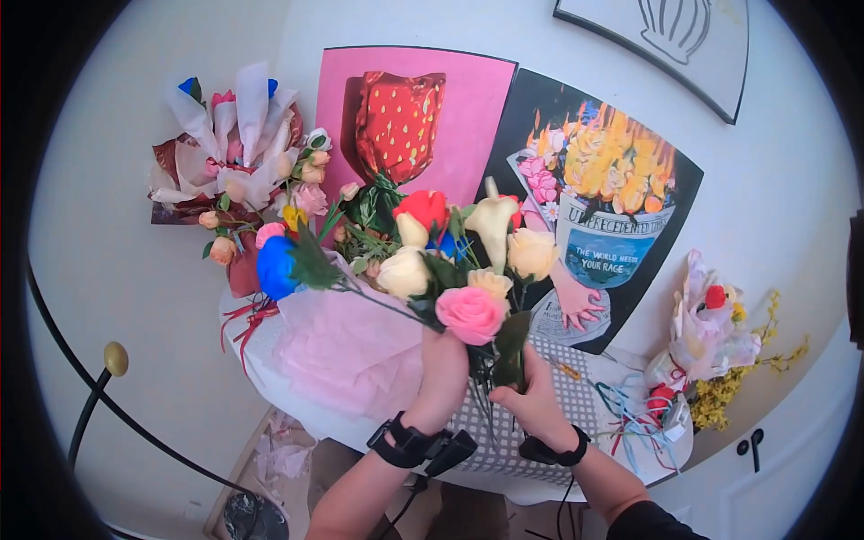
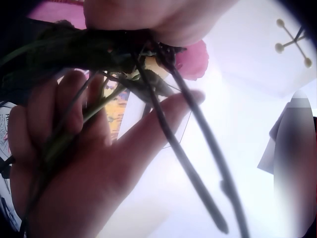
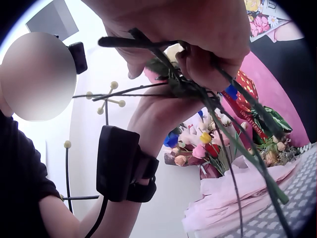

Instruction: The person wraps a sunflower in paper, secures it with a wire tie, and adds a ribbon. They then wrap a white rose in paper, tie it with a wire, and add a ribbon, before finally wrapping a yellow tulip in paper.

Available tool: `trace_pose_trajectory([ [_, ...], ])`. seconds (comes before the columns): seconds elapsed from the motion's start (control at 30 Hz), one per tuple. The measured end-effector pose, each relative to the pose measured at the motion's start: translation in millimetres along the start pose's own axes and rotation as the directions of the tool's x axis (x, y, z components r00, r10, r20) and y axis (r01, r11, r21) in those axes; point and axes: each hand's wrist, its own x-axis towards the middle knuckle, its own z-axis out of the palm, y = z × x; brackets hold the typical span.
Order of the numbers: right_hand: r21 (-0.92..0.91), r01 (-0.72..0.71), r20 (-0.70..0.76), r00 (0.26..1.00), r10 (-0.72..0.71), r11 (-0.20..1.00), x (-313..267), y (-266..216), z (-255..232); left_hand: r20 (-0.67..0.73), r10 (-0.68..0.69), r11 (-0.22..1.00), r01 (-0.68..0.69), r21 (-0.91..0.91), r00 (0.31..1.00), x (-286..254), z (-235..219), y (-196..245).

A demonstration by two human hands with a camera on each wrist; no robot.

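A bunch of artificial flowers, with a pink rose, cream roses, a white calla lily, a red rose and a blue rose, is held upright over the table. My left hand grips it just below the blooms. Around the stems curl the fingers of my right hand, on the bunch's right side beside a dark leaf. Bare stem ends hang loose below both hands. The left fingertips are hidden behind the flowers in the head view.
Pink wrapping paper lies on the table's left, beside a checkered cloth. Wrapped bouquets stand at both sides. Ribbons lie at the right. Two posters lean on the wall behind.
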Motion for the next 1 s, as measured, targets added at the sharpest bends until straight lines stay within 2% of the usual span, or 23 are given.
trace_pose_trajectory([
  [0.07,-0.082,0.003,-0.08,0.997,-0.009,0.997,2,0,5,-0.033,0.101,0.985,-0.095,0.145,0.994,4,7,-15],
  [0.1,-0.118,-0.155,-0.085,0.986,0.146,0.981,4,1,-2,-0.016,0.092,0.993,-0.091,0.072,0.996,6,12,-21],
  [0.13,-0.117,-0.155,-0.087,0.986,0.145,0.981,7,4,-6,-0.014,0.091,0.993,-0.09,0.073,0.996,10,13,-23],
  [0.2,-0.087,-0.124,-0.121,0.986,0.113,0.988,15,11,-13,0.018,-0.003,0.998,0.002,0.065,1.0,17,15,-29],
  [0.23,-0.063,-0.038,-0.246,0.969,0.021,0.997,16,10,-9,0.092,-0.072,0.996,0.067,0.063,0.993,19,12,-28],
  [0.27,-0.064,-0.034,-0.252,0.968,0.017,0.997,20,10,-14,0.099,-0.074,0.996,0.068,0.064,0.992,21,12,-28],
  [0.33,-0.044,-0.071,-0.175,0.983,0.063,0.996,27,12,-27,0.184,-0.175,0.984,0.163,0.078,0.967,21,14,-25],
  [0.37,-0.031,-0.144,-0.177,0.975,0.136,0.989,25,9,-30,0.207,-0.265,0.964,0.261,0.046,0.942,22,14,-21],
  [0.4,-0.031,-0.143,-0.178,0.975,0.135,0.989,25,4,-31,0.209,-0.266,0.964,0.262,0.048,0.941,25,13,-19],
  [0.47,-0.015,-0.224,-0.161,0.962,0.219,0.974,27,-12,-32,0.357,-0.293,0.939,0.337,-0.068,0.887,32,9,-20],
  [0.5,-0.015,-0.222,-0.163,0.963,0.216,0.975,28,-9,-37,0.414,-0.279,0.934,0.346,-0.095,0.866,41,1,-28],
  [0.53,0.017,-0.282,-0.173,0.944,0.28,0.959,31,-4,-43,0.417,-0.279,0.934,0.346,-0.093,0.865,45,-2,-29],
  [0.57,0.05,-0.341,-0.181,0.921,0.344,0.939,32,-1,-46,0.477,-0.259,0.936,0.341,-0.092,0.84,48,-6,-29],
  [0.6,0.05,-0.34,-0.182,0.921,0.343,0.939,33,0,-47,0.534,-0.238,0.938,0.336,-0.091,0.811,50,-8,-30],
  [0.63,0.099,-0.343,-0.245,0.901,0.357,0.934,35,-2,-44,0.535,-0.238,0.938,0.336,-0.091,0.811,48,-5,-24],
  [0.67,0.148,-0.342,-0.306,0.876,0.372,0.928,37,-2,-42,0.525,-0.207,0.971,0.239,0.007,0.825,44,-1,-17],
  [0.7,0.148,-0.342,-0.306,0.876,0.372,0.928,38,8,-48,0.519,-0.173,0.985,0.138,0.106,0.837,42,2,-12],
  [0.73,0.172,-0.341,-0.289,0.879,0.379,0.924,41,27,-60,0.519,-0.173,0.985,0.138,0.105,0.837,41,0,-10],
  [0.8,0.197,-0.342,-0.271,0.882,0.386,0.919,41,33,-67,0.456,-0.291,0.909,0.094,0.406,0.841,39,-8,-6],
  [0.9,0.262,-0.349,-0.273,0.868,0.416,0.9,42,21,-68,0.5,-0.327,0.914,0.135,0.382,0.802,42,-24,-14],
  [0.93,0.074,-0.342,-0.256,0.901,0.349,0.937,42,20,-72,0.5,-0.326,0.915,0.134,0.381,0.803,43,-26,-15],
  [0.97,-0.116,-0.317,-0.226,0.931,0.285,0.941,42,19,-73,0.451,-0.355,0.914,0.203,0.35,0.819,42,-26,-17],
  [1.0,-0.118,-0.316,-0.224,0.932,0.285,0.941,42,18,-69,0.402,-0.385,0.91,0.27,0.313,0.831,42,-26,-18],
])
